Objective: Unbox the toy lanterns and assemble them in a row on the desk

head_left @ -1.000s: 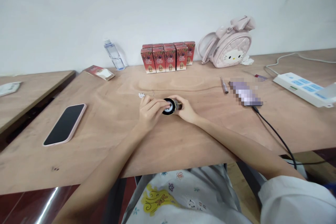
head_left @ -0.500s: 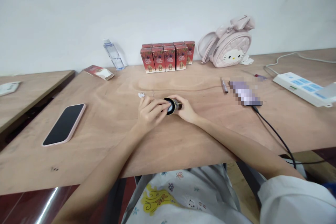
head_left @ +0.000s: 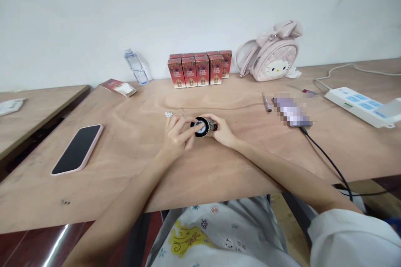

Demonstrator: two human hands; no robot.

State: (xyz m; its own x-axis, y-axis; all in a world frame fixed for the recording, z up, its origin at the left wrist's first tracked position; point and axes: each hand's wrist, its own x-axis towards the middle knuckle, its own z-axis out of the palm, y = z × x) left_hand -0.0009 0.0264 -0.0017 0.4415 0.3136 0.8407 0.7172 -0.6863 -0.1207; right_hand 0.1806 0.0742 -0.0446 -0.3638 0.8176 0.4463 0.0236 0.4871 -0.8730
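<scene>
A small black-and-gold cylinder point(head_left: 203, 127) with a round pale end facing me lies at the middle of the wooden table point(head_left: 131, 154). My right hand point(head_left: 223, 131) is wrapped around its body from the right. My left hand point(head_left: 177, 134) reaches in from the left with fingertips pressed on the round end. Just beyond the left hand lie a tiny white piece point(head_left: 169, 114) and a thin metal bit point(head_left: 182, 111).
A black phone in a pink case point(head_left: 78, 147) lies at left. Several red boxes point(head_left: 199, 68), a water bottle point(head_left: 135, 66) and a pink backpack point(head_left: 272, 56) stand along the wall. A pen-like tool point(head_left: 266, 102), a cabled device point(head_left: 292, 111) and a white power strip point(head_left: 360, 105) are at right.
My left hand's fingers have shifted slightly on the cylinder's round end, with the index finger stretched further across it. The right hand and the cylinder have stayed in place.
</scene>
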